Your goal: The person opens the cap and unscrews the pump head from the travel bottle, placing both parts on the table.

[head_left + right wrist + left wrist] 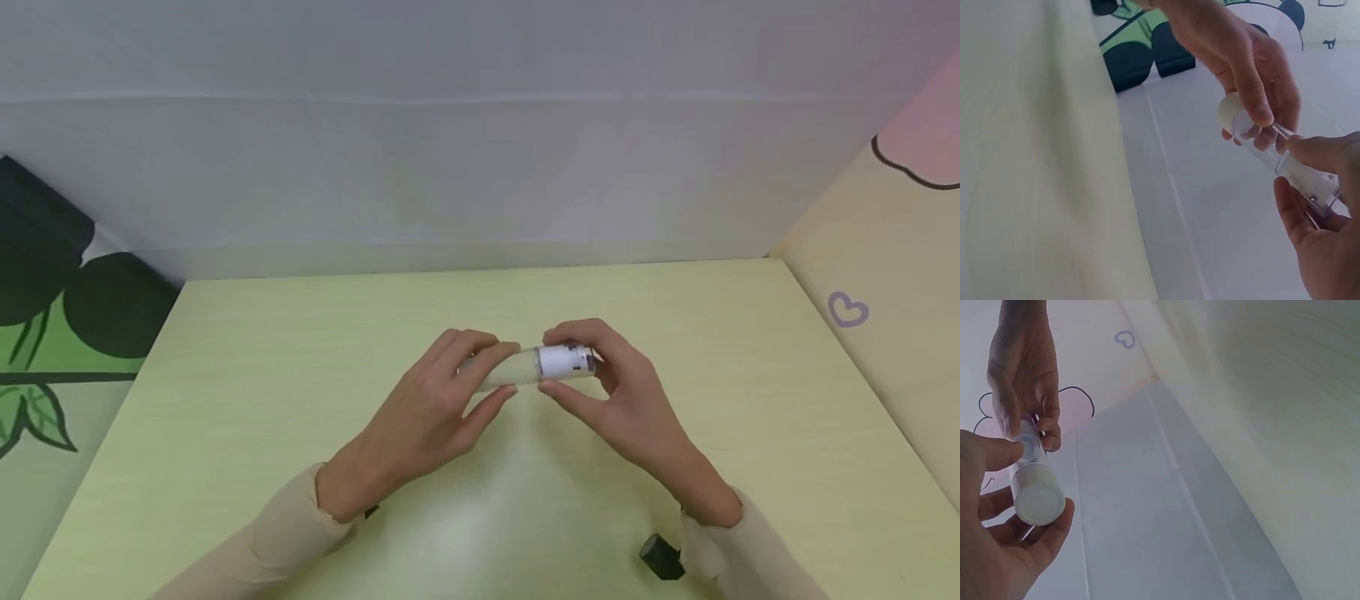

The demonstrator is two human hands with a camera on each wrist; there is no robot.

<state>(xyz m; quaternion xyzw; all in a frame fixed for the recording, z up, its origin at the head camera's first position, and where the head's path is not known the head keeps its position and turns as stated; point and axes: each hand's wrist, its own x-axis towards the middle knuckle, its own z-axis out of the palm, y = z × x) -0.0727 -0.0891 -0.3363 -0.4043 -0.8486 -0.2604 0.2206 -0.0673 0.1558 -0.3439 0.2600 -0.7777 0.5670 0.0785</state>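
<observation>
A clear cylindrical bottle [521, 367] lies sideways between both hands above the table. It carries a white label [557, 361] toward its right end, and the left wrist view shows a white cap [1040, 503] on its other end. My left hand [431, 408] grips the capped end, thumb on one side and fingers on the other. Around the labelled end, the thumb and fingers of my right hand [626, 400] hold the bottle. The right wrist view shows the bottle's see-through middle [1260, 152] between the two hands.
A pale yellow-green table [300, 350] spreads beneath the hands. Behind it rises a grey-white wall [450, 183], with decorated panels at left and right. A small black block [662, 557] shows beside the right sleeve, and a dark bit [372, 511] peeks out by the left sleeve.
</observation>
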